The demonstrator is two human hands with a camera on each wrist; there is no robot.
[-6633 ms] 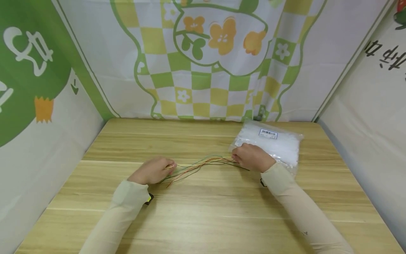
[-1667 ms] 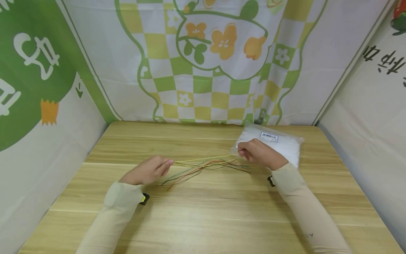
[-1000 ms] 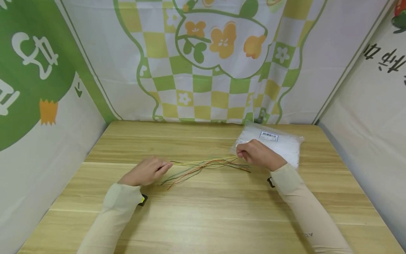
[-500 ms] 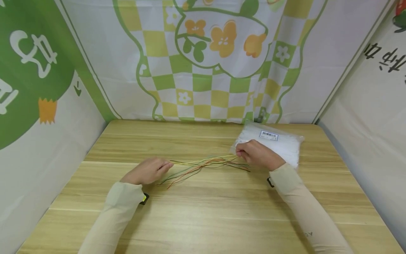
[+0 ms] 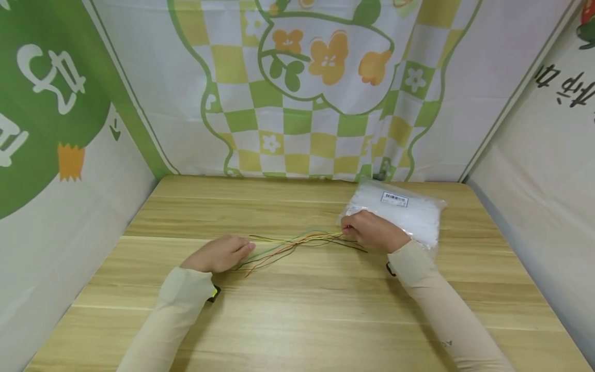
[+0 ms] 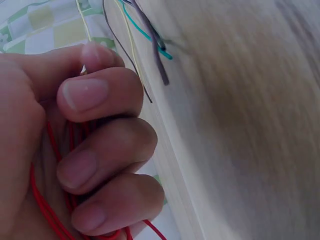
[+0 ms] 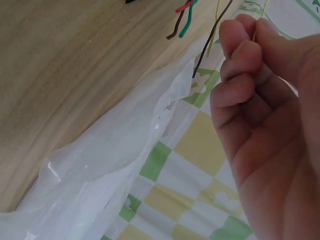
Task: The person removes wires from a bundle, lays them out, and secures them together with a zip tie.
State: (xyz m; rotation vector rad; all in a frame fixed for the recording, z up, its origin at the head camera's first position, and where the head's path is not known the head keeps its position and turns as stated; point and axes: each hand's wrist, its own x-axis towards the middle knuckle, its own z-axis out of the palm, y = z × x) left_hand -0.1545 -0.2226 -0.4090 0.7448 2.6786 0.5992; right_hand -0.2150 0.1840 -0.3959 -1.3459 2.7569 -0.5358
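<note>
The raised yellow wire (image 5: 329, 236) has just come down; half a second ago it stretched taut above the rest between the two hands, and now it runs low, in among the wire bundle (image 5: 297, 243) lying across the middle of the wooden table (image 5: 288, 320); the right hand (image 5: 371, 231) has moved down and inward with it, over the near edge of the clear plastic bag (image 5: 420, 222), and pinches the wire between thumb and index finger, the other fingers folded in; the left hand (image 5: 219, 254) has dropped a little too, its fingers curled round red cords (image 6: 47, 212) that loop through the palm, while a yellow strand reaches its thumb and index tip, though whether they pinch it I cannot tell; the bundle's ends fan out at both sides, the green, dark and orange-red ones resting apart from the fingers; all this suggests that the yellow wire is being laid back with the others after straightening, the gathering far from finished, with loose ends uneven and nothing visibly binding them.
</note>
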